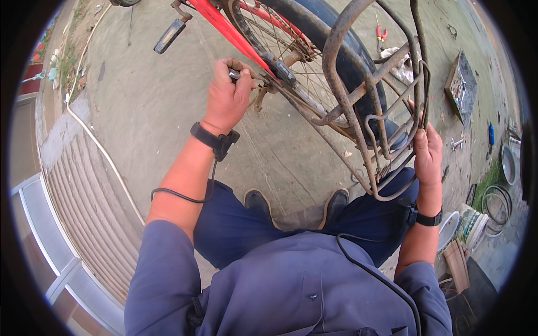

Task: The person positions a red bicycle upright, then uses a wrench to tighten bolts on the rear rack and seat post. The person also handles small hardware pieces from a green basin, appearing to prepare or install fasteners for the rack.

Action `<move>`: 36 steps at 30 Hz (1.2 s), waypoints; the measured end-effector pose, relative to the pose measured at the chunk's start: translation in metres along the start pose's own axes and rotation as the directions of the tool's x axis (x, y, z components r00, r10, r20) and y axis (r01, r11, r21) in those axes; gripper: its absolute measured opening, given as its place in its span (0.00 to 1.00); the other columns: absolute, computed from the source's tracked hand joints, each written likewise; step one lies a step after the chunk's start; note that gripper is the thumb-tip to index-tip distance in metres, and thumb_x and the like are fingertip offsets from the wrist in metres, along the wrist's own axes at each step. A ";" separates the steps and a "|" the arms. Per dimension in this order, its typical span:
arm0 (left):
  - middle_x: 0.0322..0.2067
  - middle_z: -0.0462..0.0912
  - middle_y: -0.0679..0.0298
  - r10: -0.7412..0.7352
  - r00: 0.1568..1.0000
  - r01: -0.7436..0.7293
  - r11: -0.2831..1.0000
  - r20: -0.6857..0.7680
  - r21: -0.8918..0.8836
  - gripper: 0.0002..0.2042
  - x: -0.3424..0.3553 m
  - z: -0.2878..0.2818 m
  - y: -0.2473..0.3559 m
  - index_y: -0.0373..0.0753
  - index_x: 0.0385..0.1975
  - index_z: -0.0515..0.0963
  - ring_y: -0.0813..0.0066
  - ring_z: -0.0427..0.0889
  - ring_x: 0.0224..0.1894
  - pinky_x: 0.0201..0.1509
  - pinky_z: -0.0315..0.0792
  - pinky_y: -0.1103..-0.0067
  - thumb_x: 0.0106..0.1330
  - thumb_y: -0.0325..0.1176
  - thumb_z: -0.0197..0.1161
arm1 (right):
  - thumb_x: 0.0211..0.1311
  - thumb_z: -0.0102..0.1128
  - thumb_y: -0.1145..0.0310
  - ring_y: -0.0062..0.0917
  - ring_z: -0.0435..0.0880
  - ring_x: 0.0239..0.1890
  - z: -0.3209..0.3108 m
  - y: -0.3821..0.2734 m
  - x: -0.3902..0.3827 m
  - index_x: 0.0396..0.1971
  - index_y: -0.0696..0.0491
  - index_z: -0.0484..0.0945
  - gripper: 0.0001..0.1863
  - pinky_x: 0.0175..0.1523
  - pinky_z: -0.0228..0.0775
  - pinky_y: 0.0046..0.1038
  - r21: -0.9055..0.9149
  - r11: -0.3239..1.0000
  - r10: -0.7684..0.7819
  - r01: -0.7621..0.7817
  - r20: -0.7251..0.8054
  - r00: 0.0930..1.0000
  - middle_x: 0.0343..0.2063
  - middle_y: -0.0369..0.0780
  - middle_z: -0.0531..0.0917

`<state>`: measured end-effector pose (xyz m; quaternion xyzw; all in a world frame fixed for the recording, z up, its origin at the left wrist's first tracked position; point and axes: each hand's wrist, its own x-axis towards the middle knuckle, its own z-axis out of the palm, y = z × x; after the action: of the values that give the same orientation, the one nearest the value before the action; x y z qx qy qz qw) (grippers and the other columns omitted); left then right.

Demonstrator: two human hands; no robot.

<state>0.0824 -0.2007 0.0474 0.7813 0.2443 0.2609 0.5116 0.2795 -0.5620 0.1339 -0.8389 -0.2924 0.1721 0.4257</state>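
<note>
A bicycle with a red frame and a rusty metal rear rack stands in front of me. My left hand is closed around a short metal tool by the wheel axle; its kind is hard to make out, as my fingers cover most of it. On the right, my right hand grips a bar of the rack near its outer edge. Under the rack, the black rear mudguard curves over the spoked wheel. A pedal hangs at upper left.
Red-handled pliers lie beyond the rack. A metal tray with tools, a blue-handled tool and a wrench are at right. Basins and coiled hose stand farther right. A pale hose runs past ridged steps.
</note>
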 end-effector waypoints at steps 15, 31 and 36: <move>0.35 0.81 0.55 -0.666 0.746 0.532 0.602 -0.008 -0.595 0.08 0.037 -0.028 -0.076 0.36 0.48 0.67 0.72 0.81 0.25 0.26 0.74 0.79 0.73 0.28 0.49 | 0.74 0.54 0.50 0.16 0.68 0.31 -0.003 -0.004 -0.010 0.56 0.61 0.77 0.28 0.37 0.62 0.22 0.027 0.999 0.026 -0.026 -0.002 1.000 0.25 0.31 0.71; 0.34 0.82 0.59 0.041 0.998 -0.041 0.999 -0.047 -0.002 0.09 -0.026 0.000 0.002 0.33 0.47 0.64 0.78 0.83 0.28 0.31 0.77 0.81 0.74 0.26 0.55 | 0.73 0.56 0.50 0.15 0.68 0.33 0.000 0.007 -0.021 0.56 0.62 0.77 0.28 0.39 0.63 0.20 0.049 0.999 0.014 -0.013 -0.011 1.000 0.28 0.30 0.74; 0.35 0.82 0.59 0.205 0.978 -0.209 0.965 0.041 0.160 0.09 -0.032 0.004 -0.002 0.34 0.47 0.64 0.78 0.84 0.30 0.33 0.78 0.81 0.75 0.27 0.55 | 0.73 0.56 0.49 0.15 0.69 0.33 0.001 0.007 -0.017 0.57 0.62 0.77 0.29 0.39 0.63 0.20 0.013 0.999 0.038 -0.038 -0.018 0.999 0.29 0.29 0.74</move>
<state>0.0605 -0.2234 0.0387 0.8450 0.1757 0.2827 0.4185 0.2681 -0.5754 0.1281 -0.8431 -0.2715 0.1743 0.4303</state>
